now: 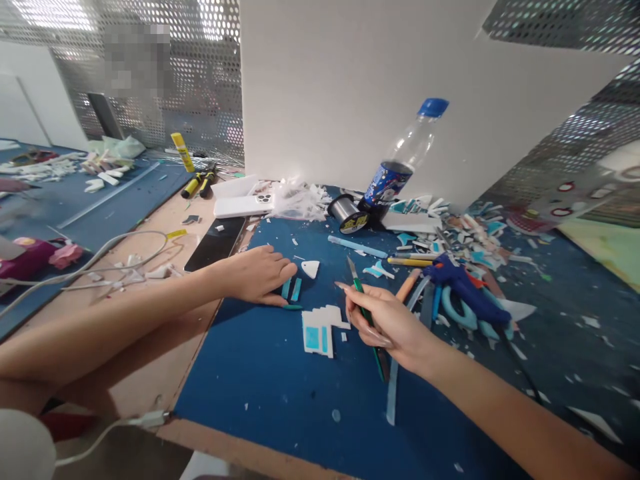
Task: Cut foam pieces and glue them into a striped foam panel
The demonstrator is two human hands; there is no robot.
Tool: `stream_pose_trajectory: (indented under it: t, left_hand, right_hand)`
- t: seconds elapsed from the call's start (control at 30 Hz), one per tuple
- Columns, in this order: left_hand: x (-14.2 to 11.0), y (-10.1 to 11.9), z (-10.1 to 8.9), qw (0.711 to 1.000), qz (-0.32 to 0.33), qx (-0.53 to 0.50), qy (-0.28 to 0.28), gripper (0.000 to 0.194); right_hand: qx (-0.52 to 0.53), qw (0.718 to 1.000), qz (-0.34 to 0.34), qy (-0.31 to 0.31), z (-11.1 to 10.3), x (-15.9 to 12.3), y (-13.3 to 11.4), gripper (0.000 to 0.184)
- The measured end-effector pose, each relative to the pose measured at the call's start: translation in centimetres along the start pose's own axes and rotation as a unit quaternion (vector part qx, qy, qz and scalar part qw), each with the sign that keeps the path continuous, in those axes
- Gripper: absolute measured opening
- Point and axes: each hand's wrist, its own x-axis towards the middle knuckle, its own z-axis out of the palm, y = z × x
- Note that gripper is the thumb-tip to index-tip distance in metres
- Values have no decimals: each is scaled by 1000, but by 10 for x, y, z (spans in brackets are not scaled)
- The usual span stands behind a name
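Note:
My right hand (387,323) grips a green-handled craft knife (358,285), its blade tip pointing up and away over the blue mat. My left hand (260,273) rests palm down on the mat, thumb stretched out apart from the fingers; some fingertips are hidden. Small light-blue strips (296,289) lie beside its thumb and fingers. Between the two hands lies a flat white foam piece (308,332) with light-blue patches. Beyond it is a small white triangular piece (311,269) with a dark dot.
A tilted cola bottle (389,180) and a wire spool (349,215) stand at the back. A blue glue gun (465,287), pens (410,261) and foam scraps crowd the right. Phones (220,241) lie at the left. Another person's hand (17,185) shows at far left.

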Motion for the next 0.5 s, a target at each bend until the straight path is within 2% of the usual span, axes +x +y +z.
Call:
stream_pose_trajectory:
  t: [0.13,0.23,0.3,0.37,0.5]
  left_hand:
    - [-2,-4,-1,1000,-23,2,3,66]
    - [-4,-10,0,998,-43,-41,27,66]
    - [-4,-12,0,992,-77,-94,40,54]
    - [-4,-13,1,980,-117,-156,38,37]
    - [-2,-15,3,963,-142,-227,16,16]
  right_hand:
    - [-38,999,-4,24,-7,-6,-1,38]
    - [-138,985,-50,95,-14,-9,-1,42]
    - [-232,960,-88,128,-19,-10,1,44]
    - [-298,939,-110,132,-22,-10,3,45]
    - [-310,933,-114,144,-26,-9,6,45]
